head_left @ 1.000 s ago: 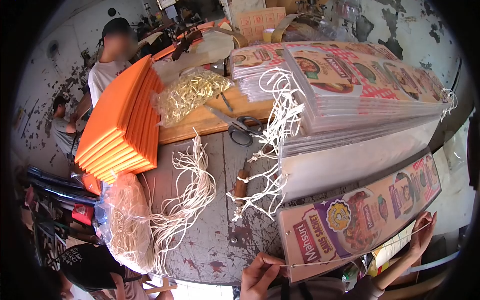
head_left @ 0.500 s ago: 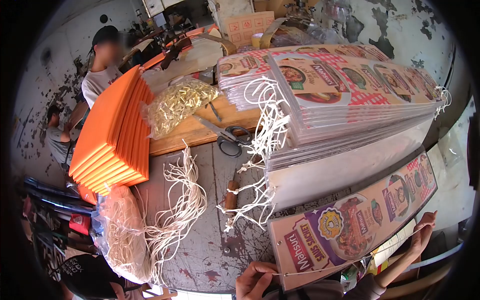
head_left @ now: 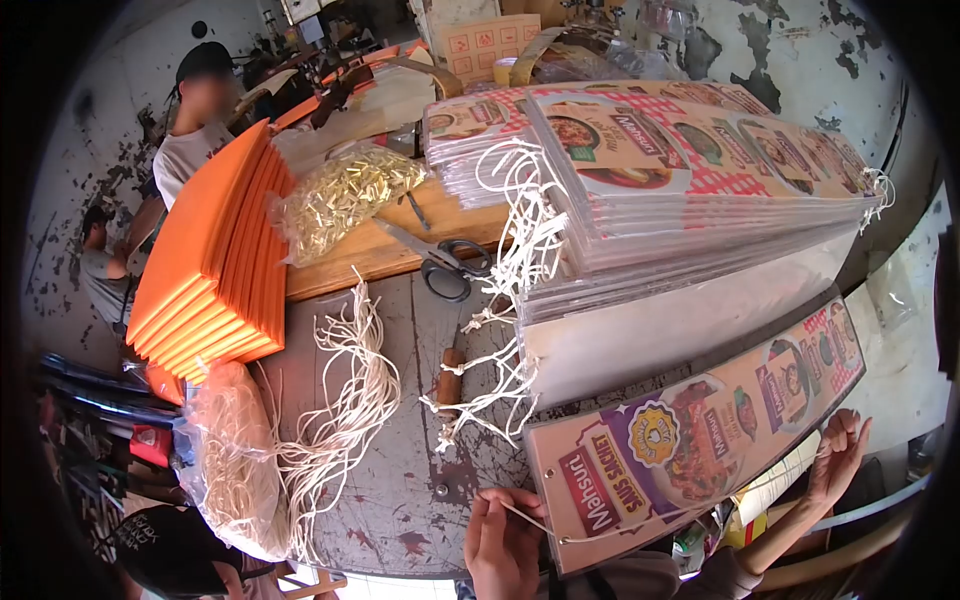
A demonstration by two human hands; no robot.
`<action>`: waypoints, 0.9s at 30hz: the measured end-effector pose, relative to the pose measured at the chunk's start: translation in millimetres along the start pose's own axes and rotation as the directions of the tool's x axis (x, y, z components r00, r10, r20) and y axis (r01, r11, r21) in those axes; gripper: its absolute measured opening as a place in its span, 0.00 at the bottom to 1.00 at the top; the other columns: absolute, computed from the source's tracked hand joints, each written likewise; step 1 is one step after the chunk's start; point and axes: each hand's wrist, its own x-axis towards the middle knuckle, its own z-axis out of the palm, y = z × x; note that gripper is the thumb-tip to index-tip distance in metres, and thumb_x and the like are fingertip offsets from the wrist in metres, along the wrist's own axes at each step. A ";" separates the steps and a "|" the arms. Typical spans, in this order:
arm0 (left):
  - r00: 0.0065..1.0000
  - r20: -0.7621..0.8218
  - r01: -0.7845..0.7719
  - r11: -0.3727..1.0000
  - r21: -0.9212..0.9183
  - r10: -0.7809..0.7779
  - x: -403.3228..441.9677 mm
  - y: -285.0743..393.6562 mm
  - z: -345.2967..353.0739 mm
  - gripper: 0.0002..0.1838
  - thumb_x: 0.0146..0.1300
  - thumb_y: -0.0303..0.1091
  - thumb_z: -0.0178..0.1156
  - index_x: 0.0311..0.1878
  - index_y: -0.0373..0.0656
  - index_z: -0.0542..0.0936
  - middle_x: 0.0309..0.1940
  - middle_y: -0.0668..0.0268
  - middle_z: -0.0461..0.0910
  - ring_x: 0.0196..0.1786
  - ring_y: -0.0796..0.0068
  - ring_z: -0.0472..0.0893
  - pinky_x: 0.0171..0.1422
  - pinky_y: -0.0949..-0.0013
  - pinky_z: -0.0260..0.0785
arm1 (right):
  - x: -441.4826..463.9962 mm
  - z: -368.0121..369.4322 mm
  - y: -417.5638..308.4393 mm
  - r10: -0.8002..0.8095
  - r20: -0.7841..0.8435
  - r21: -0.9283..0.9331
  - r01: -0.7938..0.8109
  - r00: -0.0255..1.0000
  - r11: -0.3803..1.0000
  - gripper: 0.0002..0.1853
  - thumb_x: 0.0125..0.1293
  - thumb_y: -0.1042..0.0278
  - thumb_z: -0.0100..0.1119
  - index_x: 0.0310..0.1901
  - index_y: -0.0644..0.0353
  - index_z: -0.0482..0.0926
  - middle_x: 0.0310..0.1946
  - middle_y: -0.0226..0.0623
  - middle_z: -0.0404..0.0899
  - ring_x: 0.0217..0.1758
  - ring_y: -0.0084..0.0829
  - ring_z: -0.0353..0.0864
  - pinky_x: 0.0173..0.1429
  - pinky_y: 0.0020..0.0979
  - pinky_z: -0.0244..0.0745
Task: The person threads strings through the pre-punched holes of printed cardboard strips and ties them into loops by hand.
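A laminated printed banner (head_left: pixel 690 440) lies along the table's near edge, with small eyelets at its left end. A thin white cord (head_left: pixel 640 532) passes through the lower-left eyelet and runs slackly across the banner's lower part. My left hand (head_left: pixel 503 545), beside that corner, is closed on the cord's short end between thumb and fingers. My right hand (head_left: pixel 838 460) is raised off the banner's right end, fingers bent together where the cord's long end leads. Behind lies a tall stack of similar banners (head_left: pixel 690 250) with knotted white cords (head_left: pixel 530 235) hanging at its left.
Scissors (head_left: pixel 445 275), a wooden-handled awl (head_left: pixel 451 378), loose white cords (head_left: pixel 350 390) and a bag of brass eyelets (head_left: pixel 345 195) lie on the table. Orange folded sheets (head_left: pixel 215 270) stand at left by a bag of cord (head_left: pixel 235 460). Other people are at left.
The cord between my hands has gone from taut to slack. My left hand has risen slightly with its end, and my right hand has shifted a little up and left. The whole view has shifted slightly.
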 end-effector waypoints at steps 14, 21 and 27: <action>0.909 -0.133 0.402 0.915 0.029 -0.395 13.0 28.2 49.9 0.08 0.68 0.36 0.44 0.40 0.44 0.70 0.18 0.80 0.57 0.18 0.90 0.55 0.19 0.86 0.45 | -46.0 133.3 126.9 0.528 0.644 -0.760 0.542 0.553 0.359 0.10 0.53 0.80 0.60 0.38 0.60 0.77 0.24 0.34 0.75 0.23 0.26 0.76 0.27 0.24 0.71; 0.945 0.143 0.278 0.952 0.132 -0.295 11.4 30.5 37.6 0.24 0.59 0.39 0.58 0.55 0.40 0.66 0.21 0.79 0.58 0.18 0.90 0.56 0.19 0.85 0.46 | -54.3 151.5 157.0 0.697 0.677 -0.563 0.776 0.236 0.284 0.15 0.52 0.72 0.62 0.43 0.60 0.73 0.35 0.36 0.72 0.36 0.35 0.75 0.37 0.30 0.72; 0.943 0.153 0.286 0.955 0.072 -0.294 9.7 33.9 38.2 0.19 0.62 0.40 0.55 0.52 0.40 0.67 0.20 0.79 0.57 0.17 0.90 0.54 0.18 0.84 0.47 | -57.8 147.9 168.8 0.737 0.663 -0.557 0.743 0.131 0.370 0.20 0.47 0.72 0.61 0.43 0.64 0.69 0.39 0.40 0.70 0.42 0.42 0.72 0.46 0.35 0.70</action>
